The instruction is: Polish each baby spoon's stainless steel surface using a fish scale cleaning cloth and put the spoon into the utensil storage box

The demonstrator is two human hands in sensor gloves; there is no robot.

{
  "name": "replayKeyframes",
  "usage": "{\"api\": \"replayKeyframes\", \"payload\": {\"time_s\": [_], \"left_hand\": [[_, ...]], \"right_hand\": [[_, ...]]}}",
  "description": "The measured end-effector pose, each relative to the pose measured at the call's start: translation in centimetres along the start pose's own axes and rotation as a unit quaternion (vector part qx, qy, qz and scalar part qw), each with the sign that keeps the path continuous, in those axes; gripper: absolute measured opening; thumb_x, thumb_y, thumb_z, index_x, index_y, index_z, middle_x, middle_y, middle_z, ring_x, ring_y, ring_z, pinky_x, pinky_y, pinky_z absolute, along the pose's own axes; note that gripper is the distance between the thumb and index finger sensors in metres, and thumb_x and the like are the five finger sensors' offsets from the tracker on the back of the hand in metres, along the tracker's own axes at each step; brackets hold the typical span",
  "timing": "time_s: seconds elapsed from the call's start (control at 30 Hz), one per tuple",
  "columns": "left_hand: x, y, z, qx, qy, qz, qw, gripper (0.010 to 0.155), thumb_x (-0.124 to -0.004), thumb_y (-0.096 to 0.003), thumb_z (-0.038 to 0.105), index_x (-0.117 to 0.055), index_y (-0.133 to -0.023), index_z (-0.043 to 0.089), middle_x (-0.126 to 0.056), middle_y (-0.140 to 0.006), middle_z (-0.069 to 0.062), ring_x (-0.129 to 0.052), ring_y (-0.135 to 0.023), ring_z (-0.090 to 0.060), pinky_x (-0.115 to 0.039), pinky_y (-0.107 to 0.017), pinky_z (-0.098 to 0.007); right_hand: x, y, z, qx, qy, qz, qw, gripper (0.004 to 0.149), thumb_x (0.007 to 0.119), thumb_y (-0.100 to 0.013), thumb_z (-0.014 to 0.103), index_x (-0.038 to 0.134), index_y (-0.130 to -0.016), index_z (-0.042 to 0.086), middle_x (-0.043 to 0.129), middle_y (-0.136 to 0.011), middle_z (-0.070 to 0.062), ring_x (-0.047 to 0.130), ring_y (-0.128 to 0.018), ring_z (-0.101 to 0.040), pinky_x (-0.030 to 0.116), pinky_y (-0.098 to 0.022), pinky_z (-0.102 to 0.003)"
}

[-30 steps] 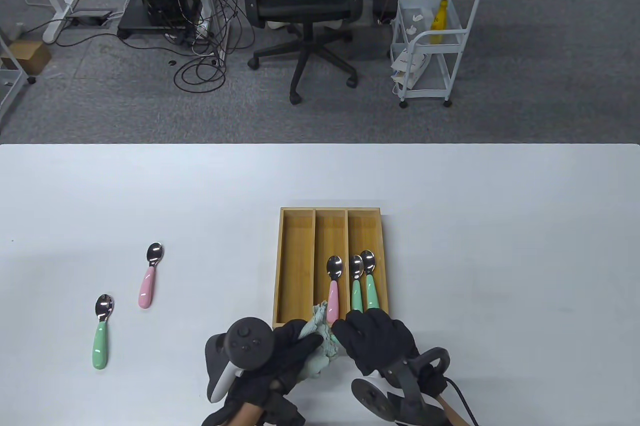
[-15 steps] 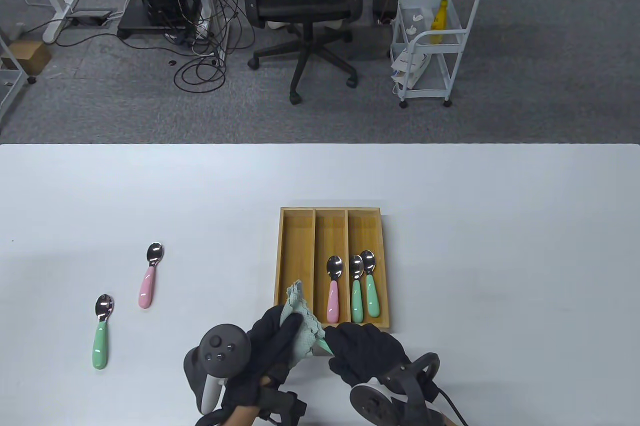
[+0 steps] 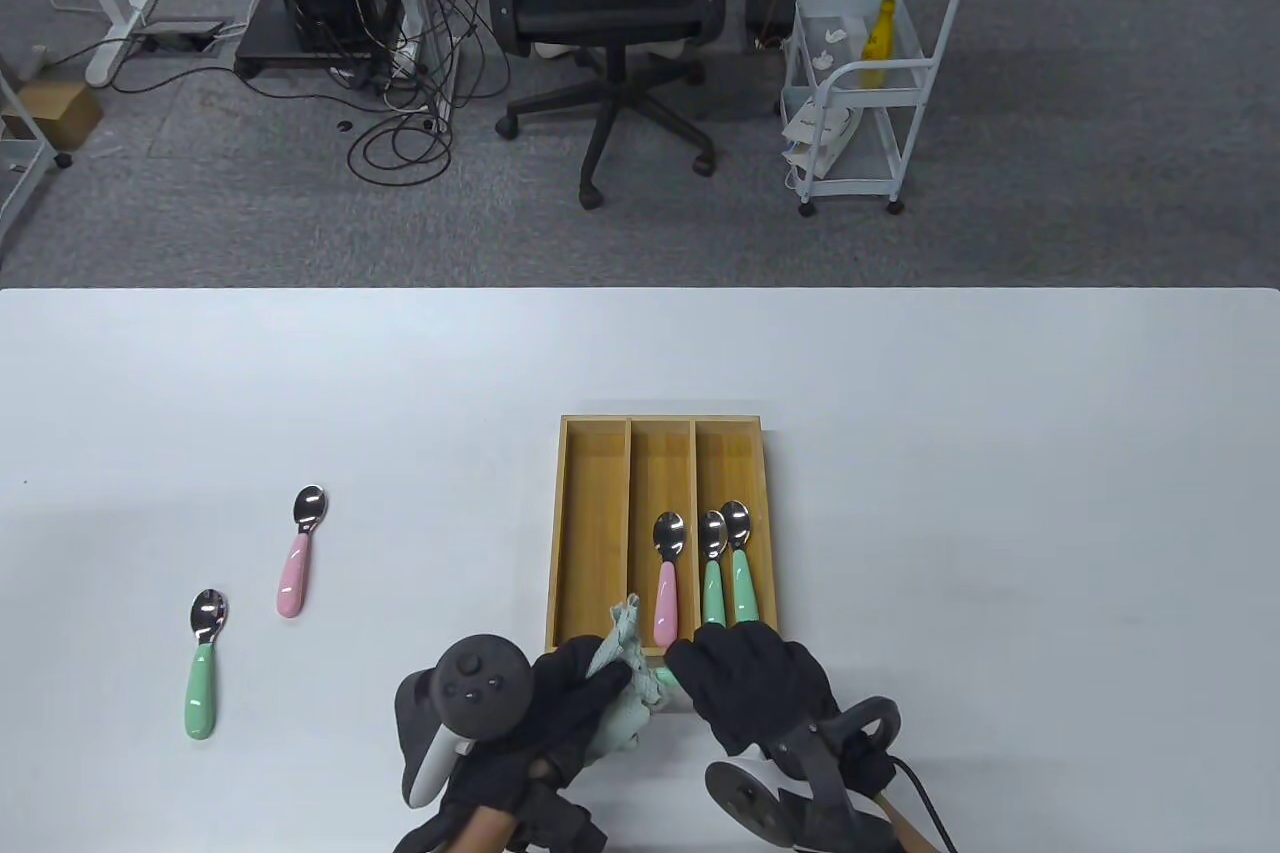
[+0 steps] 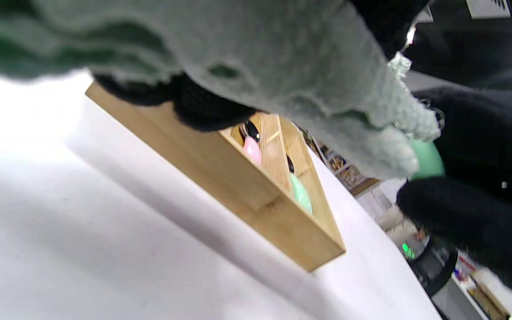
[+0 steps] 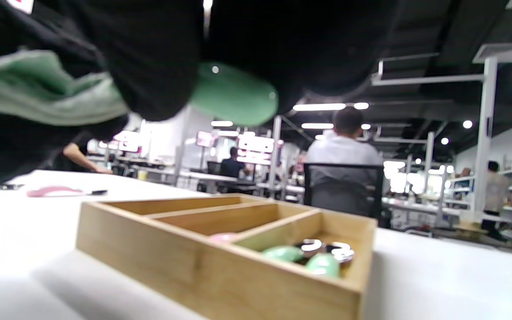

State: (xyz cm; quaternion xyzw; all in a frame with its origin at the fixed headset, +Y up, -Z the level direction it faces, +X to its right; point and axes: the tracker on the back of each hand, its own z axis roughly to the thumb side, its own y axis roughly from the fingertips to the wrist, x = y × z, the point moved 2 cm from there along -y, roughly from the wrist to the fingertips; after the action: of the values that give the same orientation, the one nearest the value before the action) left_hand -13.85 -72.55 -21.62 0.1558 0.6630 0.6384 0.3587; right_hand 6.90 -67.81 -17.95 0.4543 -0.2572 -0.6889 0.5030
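Stored: three spoons in storage box (image 3: 590, 533), pink middle slot, two green right slot | in work: right hand (image 3: 752, 683) grips green-handled spoon (image 5: 234, 94); left hand (image 3: 570, 708) wraps cloth (image 3: 625, 673) round it | left: two spoons on tabletop (image 3: 900, 453), judged unpolished.

Hidden or unclear, as I see it:
- Green-handled spoon (image 5: 234, 94): bowl wrapped in the cleaning cloth (image 3: 622, 693), only the handle end shows.
- Left hand (image 3: 560, 708): forearm cut off at the bottom edge of the table view.
- Right hand (image 3: 755, 688): its fingers cover the near wall of the storage box (image 3: 590, 533).
- Left wrist view: cloth blurred across the top.
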Motion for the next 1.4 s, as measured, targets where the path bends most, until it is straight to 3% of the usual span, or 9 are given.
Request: {"api": "replayKeyframes", "payload": {"time_s": [0.47, 0.6, 1.0, 1.23, 1.4], "left_hand": [[-2.2, -0.6, 0.7, -0.005, -0.076, -0.098, 0.992, 0.049, -0.074, -0.0564, 0.041, -0.078, -0.096, 0.012, -0.101, -0.061, -0.002, -0.104, -0.054, -0.023, -0.089, -0.05, -0.048], [-1.3, -0.4, 0.9, -0.004, -0.083, -0.045, 0.996, 0.048, -0.074, -0.0561, 0.041, -0.078, -0.096, 0.013, -0.101, -0.059, 0.0, -0.105, -0.052, -0.02, -0.09, -0.05, -0.046], [1.2, 0.6, -0.4, 0.0, 0.056, 0.079, 0.995, 0.049, -0.071, -0.0563, 0.045, -0.076, -0.097, 0.018, -0.1, -0.061, 0.004, -0.104, -0.055, -0.016, -0.09, -0.052, -0.043], [1.4, 0.8, -0.6, 0.004, 0.068, 0.099, 0.993, 0.049, -0.068, -0.0572, 0.047, -0.075, -0.097, 0.019, -0.099, -0.062, 0.004, -0.104, -0.056, -0.016, -0.09, -0.053, -0.043], [1.7, 0.7, -0.7, -0.002, 0.03, 0.112, 0.993, 0.048, -0.067, -0.0576, 0.048, -0.075, -0.096, 0.02, -0.099, -0.065, 0.003, -0.104, -0.057, -0.018, -0.089, -0.053, -0.044]], "right_hand": [[-0.2, 0.0, 0.4, -0.015, 0.042, -0.005, 0.999, 0.047, 0.089, -0.048, 0.033, 0.078, -0.093, 0.038, 0.076, -0.104, 0.01, 0.079, -0.097, -0.025, 0.078, -0.063, -0.045], [-0.1, -0.2, 0.1, -0.005, 0.028, -0.001, 1.0, 0.047, 0.088, -0.049, 0.034, 0.077, -0.095, 0.037, 0.076, -0.104, 0.007, 0.081, -0.095, -0.025, 0.079, -0.062, -0.045], [-0.1, -0.1, 0.6, 0.003, -0.051, 0.007, 0.999, 0.052, 0.087, -0.048, 0.042, 0.076, -0.098, 0.029, 0.082, -0.098, 0.004, 0.092, -0.079, -0.02, 0.083, -0.056, -0.039], [-0.1, 0.0, 1.0, 0.0, -0.059, 0.009, 0.998, 0.054, 0.086, -0.049, 0.043, 0.075, -0.099, 0.026, 0.082, -0.097, 0.001, 0.093, -0.076, -0.02, 0.083, -0.055, -0.038], [0.1, 0.0, 0.6, 0.003, -0.039, 0.007, 0.999, 0.053, 0.086, -0.049, 0.04, 0.076, -0.099, 0.025, 0.082, -0.097, 0.0, 0.092, -0.078, -0.022, 0.083, -0.057, -0.041]]}}
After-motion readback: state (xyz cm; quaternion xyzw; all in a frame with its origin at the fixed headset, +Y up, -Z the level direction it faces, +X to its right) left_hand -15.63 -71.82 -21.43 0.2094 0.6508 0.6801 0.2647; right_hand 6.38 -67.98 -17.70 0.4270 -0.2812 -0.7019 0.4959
